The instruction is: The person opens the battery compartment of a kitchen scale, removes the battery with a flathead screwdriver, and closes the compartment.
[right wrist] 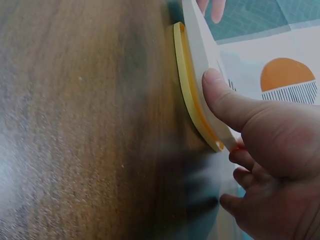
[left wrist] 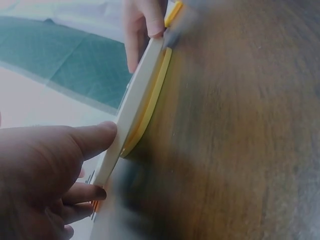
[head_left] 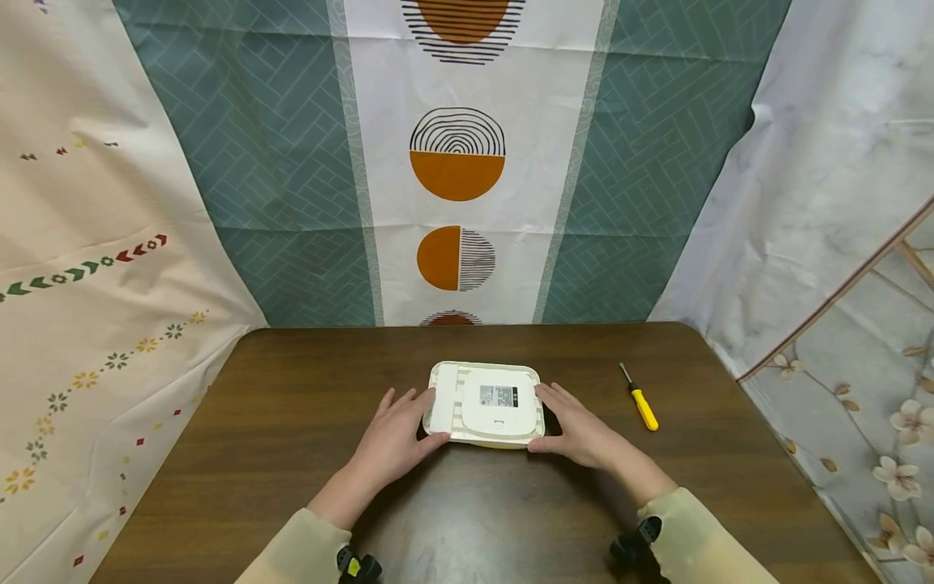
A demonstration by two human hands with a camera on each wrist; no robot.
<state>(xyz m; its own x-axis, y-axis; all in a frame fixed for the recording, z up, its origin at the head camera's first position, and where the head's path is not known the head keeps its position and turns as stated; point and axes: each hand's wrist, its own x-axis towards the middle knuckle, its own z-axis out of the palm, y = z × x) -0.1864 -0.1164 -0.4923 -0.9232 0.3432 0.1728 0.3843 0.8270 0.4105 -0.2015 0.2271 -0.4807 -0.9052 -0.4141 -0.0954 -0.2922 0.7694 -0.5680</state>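
A white plastic device (head_left: 467, 405) with rounded corners lies with a printed label (head_left: 499, 396) facing up, at the middle of the table. Beneath its white body a yellow rim (left wrist: 159, 90) shows along the near side. My left hand (head_left: 397, 438) grips its left end, the thumb on the near edge and the fingers at the left side. At the other end my right hand (head_left: 576, 426) holds the near right corner in the same way, thumb (right wrist: 217, 90) against the white side wall. What kind of device it is I cannot tell.
To the right lies a screwdriver (head_left: 639, 397) with a yellow and black handle. The brown wooden table (head_left: 292, 389) ends at a hanging patterned cloth (head_left: 460, 276) along the back. More cloths hang at the left and right.
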